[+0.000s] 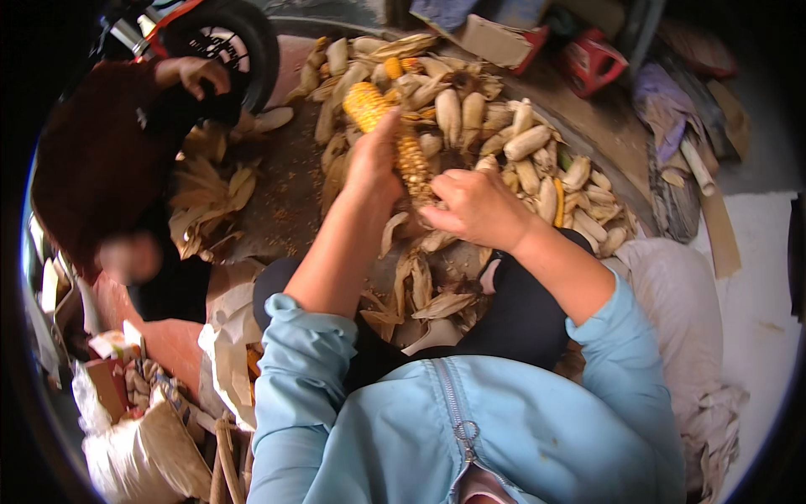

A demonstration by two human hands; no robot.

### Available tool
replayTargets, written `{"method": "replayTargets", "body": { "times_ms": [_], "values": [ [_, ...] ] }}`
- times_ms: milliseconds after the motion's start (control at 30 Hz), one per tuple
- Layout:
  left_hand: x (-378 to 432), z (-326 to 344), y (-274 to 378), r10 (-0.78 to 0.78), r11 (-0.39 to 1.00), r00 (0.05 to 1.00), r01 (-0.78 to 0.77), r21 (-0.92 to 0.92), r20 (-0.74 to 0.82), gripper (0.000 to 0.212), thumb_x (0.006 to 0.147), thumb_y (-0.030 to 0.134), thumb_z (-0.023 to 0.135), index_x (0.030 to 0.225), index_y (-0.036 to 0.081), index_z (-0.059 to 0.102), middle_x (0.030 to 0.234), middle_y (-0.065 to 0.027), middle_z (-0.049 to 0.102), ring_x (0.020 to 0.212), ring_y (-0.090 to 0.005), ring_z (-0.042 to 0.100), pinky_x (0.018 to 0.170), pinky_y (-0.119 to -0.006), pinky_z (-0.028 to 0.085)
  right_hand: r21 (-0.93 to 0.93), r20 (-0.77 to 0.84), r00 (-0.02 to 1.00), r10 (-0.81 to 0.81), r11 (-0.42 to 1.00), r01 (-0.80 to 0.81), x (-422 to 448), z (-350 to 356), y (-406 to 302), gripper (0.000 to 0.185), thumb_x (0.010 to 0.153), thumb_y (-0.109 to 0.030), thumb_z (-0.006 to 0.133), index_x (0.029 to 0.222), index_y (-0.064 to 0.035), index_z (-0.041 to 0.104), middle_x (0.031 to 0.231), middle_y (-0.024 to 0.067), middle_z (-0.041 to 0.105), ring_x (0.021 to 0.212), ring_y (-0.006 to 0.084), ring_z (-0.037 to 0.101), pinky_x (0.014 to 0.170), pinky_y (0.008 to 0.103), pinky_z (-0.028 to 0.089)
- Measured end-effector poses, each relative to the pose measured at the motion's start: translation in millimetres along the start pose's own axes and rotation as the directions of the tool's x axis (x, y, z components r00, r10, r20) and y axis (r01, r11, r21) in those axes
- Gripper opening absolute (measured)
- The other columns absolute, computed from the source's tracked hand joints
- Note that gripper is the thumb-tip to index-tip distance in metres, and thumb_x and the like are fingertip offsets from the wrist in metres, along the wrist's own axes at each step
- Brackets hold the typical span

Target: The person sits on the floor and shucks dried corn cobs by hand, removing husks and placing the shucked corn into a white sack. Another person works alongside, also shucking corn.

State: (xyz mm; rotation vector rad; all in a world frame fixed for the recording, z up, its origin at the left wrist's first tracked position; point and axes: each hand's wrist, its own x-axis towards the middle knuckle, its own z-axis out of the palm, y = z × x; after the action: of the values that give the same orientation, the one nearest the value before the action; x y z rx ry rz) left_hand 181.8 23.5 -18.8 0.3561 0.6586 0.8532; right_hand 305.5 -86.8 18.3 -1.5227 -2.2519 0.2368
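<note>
In the head view my left hand is closed around a yellow ear of corn, which tilts up and to the left. At the lower end of that ear is my right hand, its fingers bent; my own fingers hide whether they grip the end or a bit of husk. Beyond both hands spreads a heap of corn ears in dry husks, with a few yellow kernels bared. Loose dry husks lie on the floor between my legs.
At the left sits another person beside a motorcycle wheel and more husks. A red plastic container stands beyond the heap. White sacks lie at the right and lower left. Loose kernels dot the floor.
</note>
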Motion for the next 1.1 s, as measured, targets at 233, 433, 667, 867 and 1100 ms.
{"method": "replayTargets", "body": {
  "times_ms": [233,433,667,867,1100],
  "values": [
    [14,-27,-1,0.023,1.000,1.000,-0.023,0.022,0.009,0.024,0.086,0.027,0.067,0.095,0.009,0.054,0.076,-0.0105,0.061,0.067,-0.0227,0.063,0.058,-0.039,0.054,-0.268,-0.043,0.999,-0.003,0.963,-0.009,-6,16,-10,0.031,0.074,-0.030,0.073,0.070,-0.0042,0.057,0.068,0.0105,0.059,0.063,0.0231,0.065,0.055,0.0330,0.053],
    [12,-33,-5,0.049,0.998,0.998,-0.050,0.031,0.028,0.028,0.087,0.027,0.065,0.100,0.007,0.050,0.078,-0.0113,0.061,0.068,-0.0248,0.062,0.061,-0.044,0.054,-0.290,-0.042,0.999,-0.033,0.957,0.019,-13,23,-10,0.033,0.075,-0.031,0.073,0.071,-0.0024,0.059,0.068,0.0114,0.059,0.062,0.0230,0.064,0.055,0.0319,0.052],
    [-1,-31,-2,0.091,0.992,0.995,-0.087,0.093,-0.040,0.030,0.087,0.027,0.065,0.103,0.007,0.050,0.086,-0.0107,0.060,0.078,-0.0249,0.062,0.069,-0.045,0.054,-0.368,0.027,1.000,-0.008,0.930,0.018,-11,24,-10,0.031,0.075,-0.030,0.071,0.071,-0.0006,0.061,0.069,0.0114,0.061,0.061,0.0238,0.064,0.056,0.0337,0.052],
    [-12,-21,4,0.094,0.995,0.995,-0.094,-0.011,-0.033,0.033,0.089,0.030,0.061,0.109,0.006,0.050,0.094,-0.0133,0.061,0.089,-0.0263,0.062,0.074,-0.043,0.054,0.187,0.022,0.962,0.271,0.944,-0.270,-5,17,-4,0.031,0.078,-0.028,0.064,0.070,0.0010,0.059,0.067,0.0230,0.061,0.067,0.0386,0.064,0.064,0.0448,0.052],
    [-16,-13,3,0.127,0.982,0.977,-0.099,-0.163,0.173,0.040,0.089,0.038,0.061,0.108,0.004,0.054,0.102,-0.0146,0.063,0.095,-0.0258,0.062,0.079,-0.047,0.052,0.591,0.292,0.885,0.363,0.659,-0.465,7,3,1,0.028,0.082,-0.024,0.068,0.073,0.0007,0.059,0.058,0.0097,0.059,0.049,0.0161,0.059,0.046,0.0309,0.047]
  ]
}}
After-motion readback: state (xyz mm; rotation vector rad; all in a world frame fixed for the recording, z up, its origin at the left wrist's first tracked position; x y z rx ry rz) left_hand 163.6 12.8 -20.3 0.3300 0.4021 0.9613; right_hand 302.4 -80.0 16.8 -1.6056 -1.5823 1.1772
